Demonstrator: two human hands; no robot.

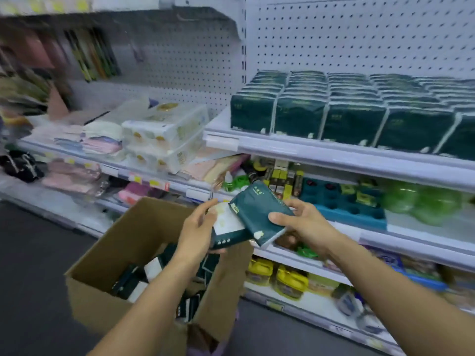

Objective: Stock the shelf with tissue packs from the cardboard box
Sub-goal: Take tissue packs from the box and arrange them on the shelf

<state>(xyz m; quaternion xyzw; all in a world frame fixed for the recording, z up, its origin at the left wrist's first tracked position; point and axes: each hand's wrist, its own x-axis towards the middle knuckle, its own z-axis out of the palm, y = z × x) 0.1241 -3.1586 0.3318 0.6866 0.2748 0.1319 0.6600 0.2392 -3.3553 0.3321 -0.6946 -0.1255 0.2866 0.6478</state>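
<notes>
Left hand [196, 228] and right hand [305, 222] each grip a dark green pack [226, 227] [259, 214] above the open box [123, 255], packs apparently touching; shelf [334, 155] rows of packs [347, 109] blurred.

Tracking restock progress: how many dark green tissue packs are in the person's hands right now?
2: one dark green tissue pack in the left hand, another in the right hand. None hidden, apparently.

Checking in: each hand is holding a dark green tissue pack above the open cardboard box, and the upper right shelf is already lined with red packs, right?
One thing is off. The head view shows the packs lining the upper right shelf are dark green, not red. The rest holds: the left hand and right hand each hold a dark green tissue pack above the open cardboard box.
</notes>
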